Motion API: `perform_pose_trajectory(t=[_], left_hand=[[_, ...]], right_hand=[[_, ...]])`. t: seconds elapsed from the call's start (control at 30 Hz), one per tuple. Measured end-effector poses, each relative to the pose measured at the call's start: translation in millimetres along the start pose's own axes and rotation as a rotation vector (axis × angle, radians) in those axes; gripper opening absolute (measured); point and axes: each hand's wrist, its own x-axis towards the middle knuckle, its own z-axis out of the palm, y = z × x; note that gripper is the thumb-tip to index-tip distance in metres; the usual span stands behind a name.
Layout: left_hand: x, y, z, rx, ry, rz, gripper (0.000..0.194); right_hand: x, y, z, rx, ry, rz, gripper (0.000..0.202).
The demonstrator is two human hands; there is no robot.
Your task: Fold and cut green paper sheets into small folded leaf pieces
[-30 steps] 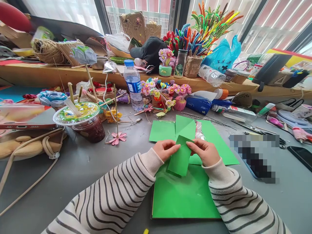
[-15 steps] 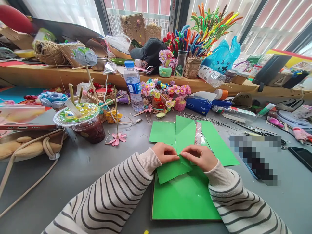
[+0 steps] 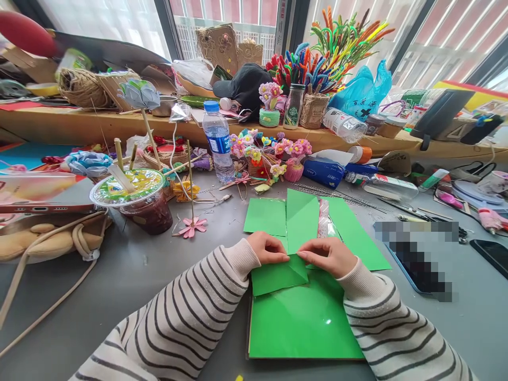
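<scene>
Above a large green paper sheet (image 3: 305, 328), both hands pinch the upper edge of a smaller green paper piece (image 3: 278, 280). My left hand (image 3: 266, 247) is closed on that edge from the left. My right hand (image 3: 328, 256) closes on it from the right, fingertips a short way from the left ones. A faint slanting crease shows near the piece's right end. Beyond the hands lie more green pieces: a square one (image 3: 264, 216), an upright folded one (image 3: 301, 217) and a wider one (image 3: 357, 238). Clear plastic with a pale patterned strip (image 3: 323, 218) shows between them.
A lidded drink cup (image 3: 138, 203) and a pink flower on a stick (image 3: 192, 227) stand to the left. A water bottle (image 3: 218, 143) and crocheted flowers (image 3: 273, 151) are at the back. Right are a phone (image 3: 490, 258), a pink glue gun (image 3: 490, 218) and thin wires (image 3: 337, 194).
The held paper piece has turned a little, its lower edge now more level, and shifted slightly left and up. My right hand has moved slightly right, widening the gap between the fingertips.
</scene>
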Motion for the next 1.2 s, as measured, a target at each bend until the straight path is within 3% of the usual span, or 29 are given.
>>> perform_pose_trajectory(t=[0.17,0.27,0.5,0.8,0.93,1.03,1.2], left_hand=[[-1.3,-2.4,-2.9,-0.047,0.012,-0.015,0.03],[-1.7,-1.8,-2.3,-0.047,0.005,-0.015,0.029],[-2.0,0.3,0.6,-0.012,-0.02,-0.019,0.029],[-3.1,3.2,-3.6,0.01,-0.056,0.015,0.029],[-3.2,2.5,-4.6,0.003,-0.055,0.008,0.028],[-4.1,3.2,-4.5,0.013,-0.055,0.012,0.027],[-3.9,1.4,-2.9,-0.023,-0.028,0.01,0.026]], right_hand=[[-2.5,6.6,-15.6,0.141,0.092,0.047,0.023],[-2.3,2.7,-9.8,0.093,0.143,-0.021,0.022],[0.4,-6.9,17.8,-0.192,0.018,-0.141,0.024],[-0.5,-0.6,0.2,-0.081,-0.028,-0.047,0.023],[-1.4,6.2,-10.4,-0.01,0.031,-0.009,0.022],[-0.1,5.6,-4.4,-0.008,0.078,-0.039,0.024],[3.1,-2.6,14.6,-0.166,0.019,-0.159,0.024]])
